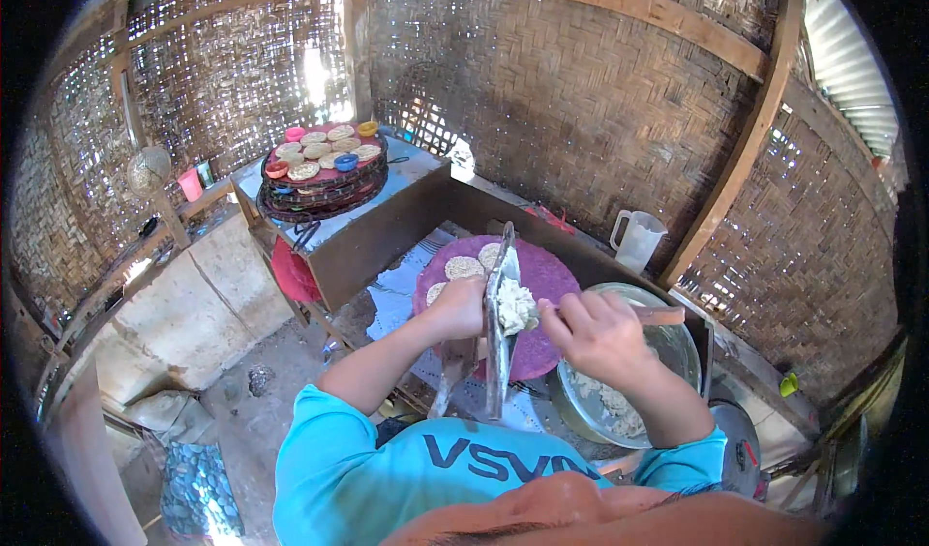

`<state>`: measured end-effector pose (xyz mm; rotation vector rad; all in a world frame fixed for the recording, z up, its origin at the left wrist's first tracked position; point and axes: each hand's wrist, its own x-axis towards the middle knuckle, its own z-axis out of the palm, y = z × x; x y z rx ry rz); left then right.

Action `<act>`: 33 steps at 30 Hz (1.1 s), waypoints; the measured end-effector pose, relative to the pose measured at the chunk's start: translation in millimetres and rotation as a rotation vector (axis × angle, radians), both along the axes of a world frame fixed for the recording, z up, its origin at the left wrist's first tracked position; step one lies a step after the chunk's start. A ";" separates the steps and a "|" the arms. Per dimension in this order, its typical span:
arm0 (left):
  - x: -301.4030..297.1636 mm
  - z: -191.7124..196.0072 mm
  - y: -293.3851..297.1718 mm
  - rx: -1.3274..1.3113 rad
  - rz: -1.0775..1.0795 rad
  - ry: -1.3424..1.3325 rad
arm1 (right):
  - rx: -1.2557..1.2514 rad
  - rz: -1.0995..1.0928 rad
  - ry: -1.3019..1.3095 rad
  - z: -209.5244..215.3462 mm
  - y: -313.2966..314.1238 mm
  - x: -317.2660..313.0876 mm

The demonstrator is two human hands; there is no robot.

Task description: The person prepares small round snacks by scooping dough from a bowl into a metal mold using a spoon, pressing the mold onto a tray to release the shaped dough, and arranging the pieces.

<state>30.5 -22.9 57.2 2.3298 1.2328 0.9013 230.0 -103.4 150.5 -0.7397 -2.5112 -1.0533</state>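
Note:
My left hand (459, 309) is closed round a long metal plate-like tool (498, 352), tilted up on edge above a round purple mat (547, 265). A lump of white, crumbly dough (516, 307) clings to the tool's right face. My right hand (610, 341) grips the wooden handle (661, 316) of a utensil; its working end meets the dough and is mostly hidden. Pale flat dough discs (463, 268) lie on the mat's left part, partly covered by my left hand. Beneath my right forearm stands a large bowl (691, 352) with more dough (619, 409) in it.
At the back left, stacked round trays (324, 197) carry dough discs and coloured rings on a blue-topped box (416, 173). A clear plastic jug (639, 241) stands behind the bowl. A red stool (295, 270) is left of the table, and a dark round container (737, 444) at the right.

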 end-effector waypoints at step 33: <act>-35.5 19.1 3.9 -0.022 0.059 0.046 | -0.155 0.052 0.085 35.8 26.5 4.4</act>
